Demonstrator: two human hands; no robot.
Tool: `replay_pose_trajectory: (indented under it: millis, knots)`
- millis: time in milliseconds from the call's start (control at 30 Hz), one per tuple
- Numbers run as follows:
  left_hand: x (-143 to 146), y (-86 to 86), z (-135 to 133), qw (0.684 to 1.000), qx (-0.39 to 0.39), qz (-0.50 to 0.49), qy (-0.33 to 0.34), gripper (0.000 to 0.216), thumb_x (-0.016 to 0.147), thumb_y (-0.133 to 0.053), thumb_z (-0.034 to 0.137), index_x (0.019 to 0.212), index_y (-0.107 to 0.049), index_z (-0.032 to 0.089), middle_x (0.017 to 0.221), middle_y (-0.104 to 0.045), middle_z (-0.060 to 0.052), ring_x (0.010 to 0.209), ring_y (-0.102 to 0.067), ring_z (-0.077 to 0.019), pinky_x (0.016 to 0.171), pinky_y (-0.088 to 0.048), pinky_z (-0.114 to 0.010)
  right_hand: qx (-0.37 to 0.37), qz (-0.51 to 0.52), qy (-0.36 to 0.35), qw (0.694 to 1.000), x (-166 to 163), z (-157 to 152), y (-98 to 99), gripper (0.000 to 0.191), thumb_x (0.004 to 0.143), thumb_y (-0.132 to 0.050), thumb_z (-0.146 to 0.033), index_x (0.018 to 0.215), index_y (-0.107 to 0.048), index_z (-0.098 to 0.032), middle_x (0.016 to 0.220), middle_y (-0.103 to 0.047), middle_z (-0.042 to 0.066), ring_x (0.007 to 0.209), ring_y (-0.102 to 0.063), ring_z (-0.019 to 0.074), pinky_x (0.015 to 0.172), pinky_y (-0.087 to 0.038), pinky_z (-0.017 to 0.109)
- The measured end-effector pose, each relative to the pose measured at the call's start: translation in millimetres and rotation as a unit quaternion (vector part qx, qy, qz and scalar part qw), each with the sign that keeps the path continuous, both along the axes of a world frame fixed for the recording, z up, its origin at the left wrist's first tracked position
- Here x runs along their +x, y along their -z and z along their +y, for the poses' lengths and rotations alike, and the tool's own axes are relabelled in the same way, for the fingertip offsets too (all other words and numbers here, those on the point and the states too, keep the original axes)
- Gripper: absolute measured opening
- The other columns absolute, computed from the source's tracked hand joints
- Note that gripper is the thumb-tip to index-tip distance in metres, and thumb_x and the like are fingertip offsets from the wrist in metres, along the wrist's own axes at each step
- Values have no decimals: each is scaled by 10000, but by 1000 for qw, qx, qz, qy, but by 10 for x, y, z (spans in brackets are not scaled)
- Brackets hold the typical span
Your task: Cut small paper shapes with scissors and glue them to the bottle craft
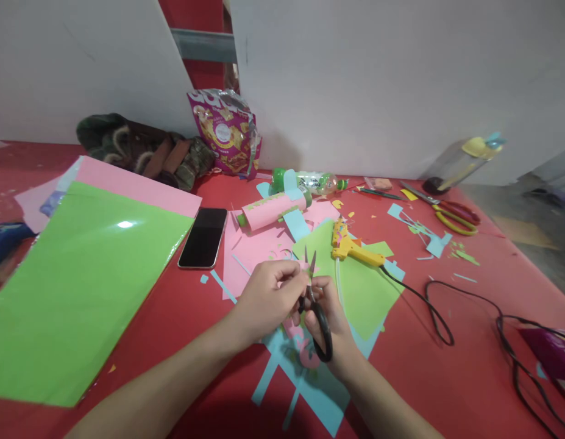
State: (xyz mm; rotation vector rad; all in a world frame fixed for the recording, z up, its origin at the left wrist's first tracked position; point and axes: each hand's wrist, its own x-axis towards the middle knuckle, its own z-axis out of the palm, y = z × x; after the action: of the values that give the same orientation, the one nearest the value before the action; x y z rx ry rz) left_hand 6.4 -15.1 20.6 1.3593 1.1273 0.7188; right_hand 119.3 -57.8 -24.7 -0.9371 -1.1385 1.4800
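Black-handled steel scissors [309,292]: likely light, stiff; best taken by the black loop [327,335]. Right hand [331,311] grasps them, points toward twelve o'clock. Left hand [273,291], nine o'clock: grip undetermined.

Desk [161,323]: red top, paper offcuts scattered about. Left: glossy green sheet [94,286] over pink sheets [140,183]; black-screened phone [203,238] just beside. Back edge: camouflage fabric item [186,161], magenta snack bag [225,131] upright, green-labelled plastic bottle [309,181] on its side. Middle: overlapping pink, green and light-blue paper [319,396]. Right: scissors [456,219] with red and yellow handles showing, clear bottle [460,163] with yellow top, light-blue scraps [437,244], loose black cable [440,320], purple packet [550,360] at frame edge.
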Motion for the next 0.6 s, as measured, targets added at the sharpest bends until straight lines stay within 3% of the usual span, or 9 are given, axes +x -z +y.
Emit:
replay_pose_trajectory:
  millis: [600]
  knots:
    - [4,-4,2,1000,-22,-18,-6,277,735,-416,197,466,-372,151,436,-378,63,379,-411,-42,370,-340,-152,-17,-4,15,1000,-9,0,-16,388,684,-539,-531,848,-353,-232,698,-406,-23,565,-395,114,520,-333,248]
